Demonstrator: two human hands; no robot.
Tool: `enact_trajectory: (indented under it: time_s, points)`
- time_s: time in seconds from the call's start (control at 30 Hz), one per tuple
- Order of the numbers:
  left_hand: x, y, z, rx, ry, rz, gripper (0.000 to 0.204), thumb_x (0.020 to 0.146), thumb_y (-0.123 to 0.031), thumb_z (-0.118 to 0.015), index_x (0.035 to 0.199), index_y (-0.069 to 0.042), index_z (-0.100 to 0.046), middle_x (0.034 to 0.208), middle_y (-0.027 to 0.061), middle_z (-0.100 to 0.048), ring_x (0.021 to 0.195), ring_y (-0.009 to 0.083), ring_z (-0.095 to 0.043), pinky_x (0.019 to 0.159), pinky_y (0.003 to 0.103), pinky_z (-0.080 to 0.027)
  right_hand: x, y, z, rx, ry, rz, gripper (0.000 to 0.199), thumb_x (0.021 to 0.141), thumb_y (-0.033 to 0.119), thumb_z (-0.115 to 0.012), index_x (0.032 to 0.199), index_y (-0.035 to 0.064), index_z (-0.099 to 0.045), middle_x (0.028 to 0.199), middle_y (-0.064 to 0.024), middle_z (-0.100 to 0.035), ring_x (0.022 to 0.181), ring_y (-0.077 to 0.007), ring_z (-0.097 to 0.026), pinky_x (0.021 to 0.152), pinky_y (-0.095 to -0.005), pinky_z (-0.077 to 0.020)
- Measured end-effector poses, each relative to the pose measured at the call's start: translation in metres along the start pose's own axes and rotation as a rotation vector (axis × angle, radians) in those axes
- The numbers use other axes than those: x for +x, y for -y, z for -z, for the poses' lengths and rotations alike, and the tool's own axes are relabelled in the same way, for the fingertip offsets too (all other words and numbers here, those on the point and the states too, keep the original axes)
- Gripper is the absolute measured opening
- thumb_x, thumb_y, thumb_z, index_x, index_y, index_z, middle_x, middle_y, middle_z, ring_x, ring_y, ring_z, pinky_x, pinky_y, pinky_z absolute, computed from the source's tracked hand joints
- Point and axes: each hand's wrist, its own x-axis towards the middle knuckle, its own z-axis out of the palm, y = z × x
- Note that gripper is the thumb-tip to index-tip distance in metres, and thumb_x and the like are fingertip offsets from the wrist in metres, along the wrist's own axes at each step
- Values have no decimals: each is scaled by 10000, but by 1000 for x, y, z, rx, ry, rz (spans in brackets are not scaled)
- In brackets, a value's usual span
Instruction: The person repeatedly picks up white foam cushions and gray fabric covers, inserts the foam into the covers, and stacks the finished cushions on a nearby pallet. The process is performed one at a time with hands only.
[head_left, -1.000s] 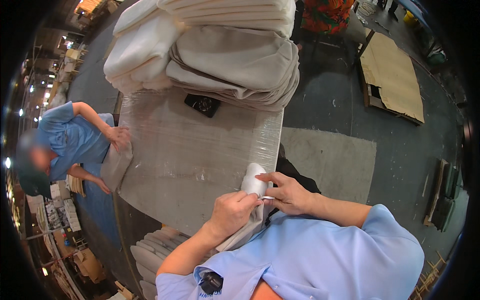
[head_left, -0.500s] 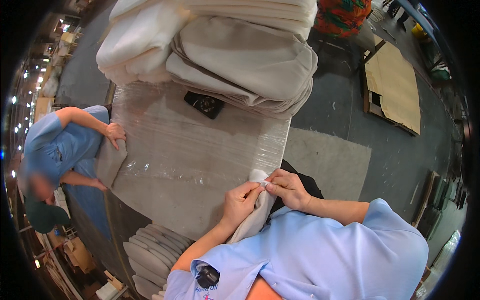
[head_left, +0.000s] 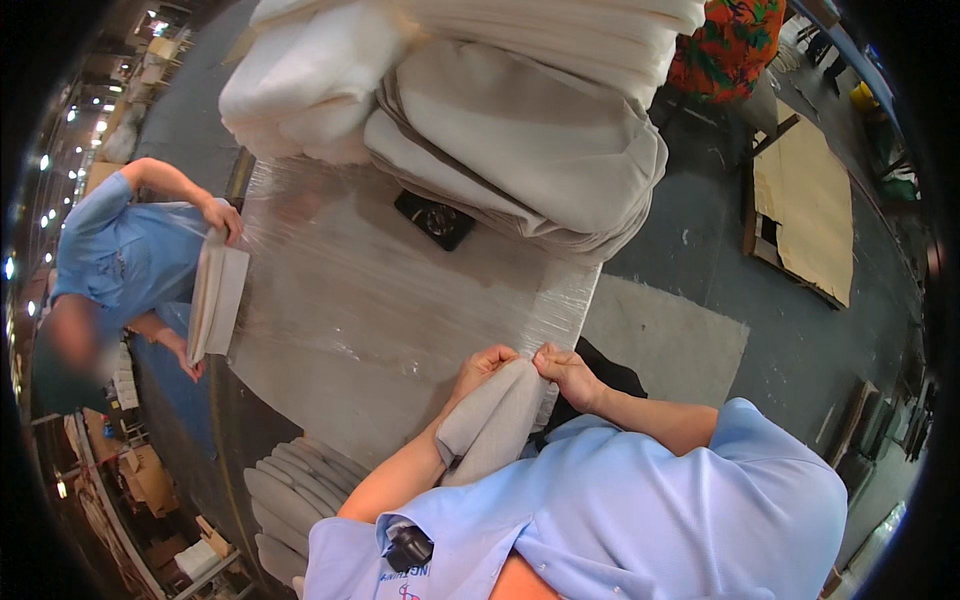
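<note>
A light grey fabric cover (head_left: 492, 418), folded and creased, hangs over the near edge of the table against my shirt. My left hand (head_left: 484, 370) pinches its upper edge from the far left side, its fingers partly hidden behind the cloth. Close beside it, my right hand (head_left: 566, 374) is closed with thumb and forefinger on the cover's top right corner. The two hands are a short gap apart at the table's right edge.
The table (head_left: 330, 290) is wrapped in clear film. On it lie a black dial-like device (head_left: 434, 219), stacked grey covers (head_left: 520, 130) and white padding (head_left: 310, 90). Grey cushion-shaped pieces (head_left: 300, 490) stand at lower left. A co-worker (head_left: 140, 250) holds folded fabric at the left edge.
The cover has been turned so its grey outer side faces up, and the white part between my fingers no longer shows. My hands have moved slightly apart. The co-worker has raised the folded fabric.
</note>
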Motion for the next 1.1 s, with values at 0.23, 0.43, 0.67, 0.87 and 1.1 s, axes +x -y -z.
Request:
enact_trajectory:
  time_s: [0.23, 0.43, 0.67, 0.87, 1.1]
  points:
    - [-3, 28, 0, 234, 25, -158, 84, 1058, -130, -669, 1021, -58, -691, 860, -39, -683, 770, 26, -599, 663, 239, -510, -28, -5, 0, -176, 37, 67, 374, 1089, 307, -641, 900, -6, -719, 1031, -46, -560, 994, -160, -529, 863, -317, -464]
    - [-17, -5, -6, 857, 71, -194, 148, 1036, -206, -690, 1042, -59, -673, 825, 36, -681, 738, 113, -605, 668, 313, -492, -48, -10, -16, -379, -83, 228, 397, 1085, 336, -641, 903, -14, -689, 997, -72, -540, 930, -189, -550, 836, -334, -492]
    - [-12, -4, -5, 1007, 99, -410, 174, 1021, -231, -675, 995, -61, -653, 913, 126, -583, 879, 293, -609, 773, 406, -493, -56, -8, -29, -391, -155, 104, 402, 1097, 342, -626, 908, -9, -680, 1002, -35, -541, 917, -162, -529, 828, -319, -472]
    - [13, 11, 12, 929, 101, -374, 179, 1024, -226, -661, 974, -54, -654, 910, 137, -572, 932, 301, -577, 821, 407, -484, -40, -9, -30, -152, -165, -98, 397, 1089, 338, -641, 912, -9, -720, 989, -33, -543, 907, -155, -504, 835, -329, -445]
    - [50, 28, 29, 843, 183, -298, 224, 996, -223, -687, 898, -22, -668, 917, 136, -601, 938, 275, -556, 832, 399, -472, -21, -22, -22, -155, -213, -176, 392, 1062, 336, -683, 934, -28, -754, 989, -39, -553, 912, -156, -516, 795, -330, -436]
